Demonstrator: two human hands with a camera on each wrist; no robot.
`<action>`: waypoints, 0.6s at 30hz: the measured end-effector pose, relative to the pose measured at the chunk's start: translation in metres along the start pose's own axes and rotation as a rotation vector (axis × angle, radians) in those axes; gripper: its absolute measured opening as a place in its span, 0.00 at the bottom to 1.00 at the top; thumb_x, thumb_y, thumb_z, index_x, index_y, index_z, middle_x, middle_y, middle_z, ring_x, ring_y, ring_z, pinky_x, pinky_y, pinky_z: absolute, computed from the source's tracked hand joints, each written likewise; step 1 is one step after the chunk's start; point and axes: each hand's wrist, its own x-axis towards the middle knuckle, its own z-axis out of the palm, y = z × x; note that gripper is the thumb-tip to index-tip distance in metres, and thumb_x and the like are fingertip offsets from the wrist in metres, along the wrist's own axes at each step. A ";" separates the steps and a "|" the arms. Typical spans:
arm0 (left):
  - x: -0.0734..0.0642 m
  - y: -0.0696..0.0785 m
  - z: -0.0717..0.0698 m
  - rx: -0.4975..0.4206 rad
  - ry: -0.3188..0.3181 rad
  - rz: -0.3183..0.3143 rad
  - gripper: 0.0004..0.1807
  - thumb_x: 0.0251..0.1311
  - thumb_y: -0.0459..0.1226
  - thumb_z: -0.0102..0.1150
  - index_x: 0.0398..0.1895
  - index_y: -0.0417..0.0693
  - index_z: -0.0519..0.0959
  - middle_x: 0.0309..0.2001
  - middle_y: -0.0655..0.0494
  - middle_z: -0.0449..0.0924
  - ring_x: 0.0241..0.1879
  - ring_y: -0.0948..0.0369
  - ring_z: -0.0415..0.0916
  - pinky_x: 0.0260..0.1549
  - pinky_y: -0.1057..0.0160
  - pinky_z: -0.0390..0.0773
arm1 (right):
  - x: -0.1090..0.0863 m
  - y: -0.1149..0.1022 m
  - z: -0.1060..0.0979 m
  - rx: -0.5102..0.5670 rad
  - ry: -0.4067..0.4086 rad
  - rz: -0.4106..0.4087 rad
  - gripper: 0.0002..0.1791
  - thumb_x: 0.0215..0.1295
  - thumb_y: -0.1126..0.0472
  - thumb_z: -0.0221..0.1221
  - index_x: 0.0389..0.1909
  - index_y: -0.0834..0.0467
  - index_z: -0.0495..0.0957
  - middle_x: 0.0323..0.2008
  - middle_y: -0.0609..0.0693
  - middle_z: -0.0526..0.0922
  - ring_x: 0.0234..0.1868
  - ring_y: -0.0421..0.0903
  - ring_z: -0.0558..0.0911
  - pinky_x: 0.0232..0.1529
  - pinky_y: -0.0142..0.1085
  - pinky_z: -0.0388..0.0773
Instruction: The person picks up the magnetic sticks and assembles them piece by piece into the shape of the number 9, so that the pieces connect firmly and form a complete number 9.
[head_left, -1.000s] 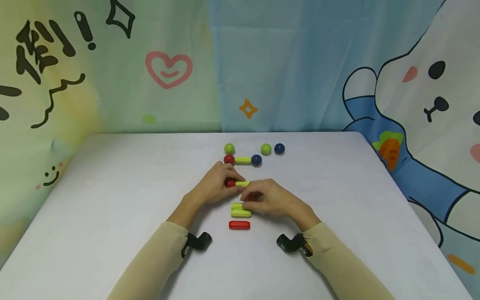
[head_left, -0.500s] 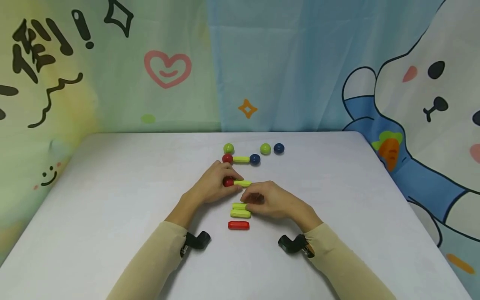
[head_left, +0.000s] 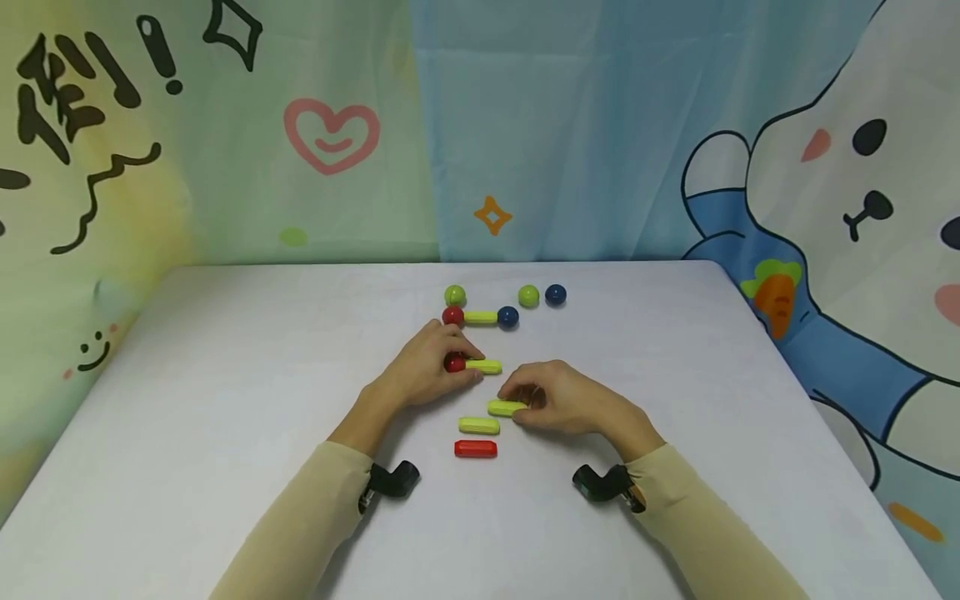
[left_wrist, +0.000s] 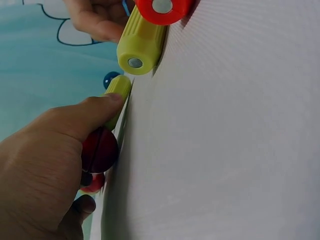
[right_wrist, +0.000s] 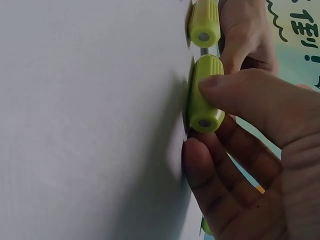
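My left hand [head_left: 431,362] grips a red ball [head_left: 455,363], which has a yellow-green magnetic stick [head_left: 487,367] joined to its right side. In the left wrist view the thumb lies on this stick and the red ball [left_wrist: 101,150] shows below it. My right hand [head_left: 566,398] pinches another yellow-green stick [head_left: 504,407] at its right end, close over the table. A metal disc shows in the end of that stick [right_wrist: 210,95] in the right wrist view. A third yellow-green stick [head_left: 478,426] and a red stick [head_left: 476,449] lie nearer the person.
Behind the hands lies a joined piece: a red ball [head_left: 453,317], a yellow-green stick [head_left: 481,317] and a blue ball [head_left: 507,317]. Farther back are two green balls, one on the left [head_left: 455,296], and a loose blue ball [head_left: 556,295]. A printed curtain [head_left: 600,125] hangs behind the white table [head_left: 225,400].
My right hand has drawn the yellow-green stick rightward, away from the one it lay beside. The left hand stays in place on the red ball.
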 end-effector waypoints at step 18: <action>-0.001 0.001 0.001 -0.003 0.014 -0.026 0.13 0.60 0.48 0.71 0.46 0.58 0.89 0.43 0.64 0.85 0.46 0.62 0.69 0.43 0.61 0.71 | -0.007 0.009 -0.014 -0.108 0.009 0.041 0.14 0.62 0.65 0.67 0.48 0.51 0.84 0.40 0.39 0.80 0.39 0.38 0.78 0.44 0.34 0.79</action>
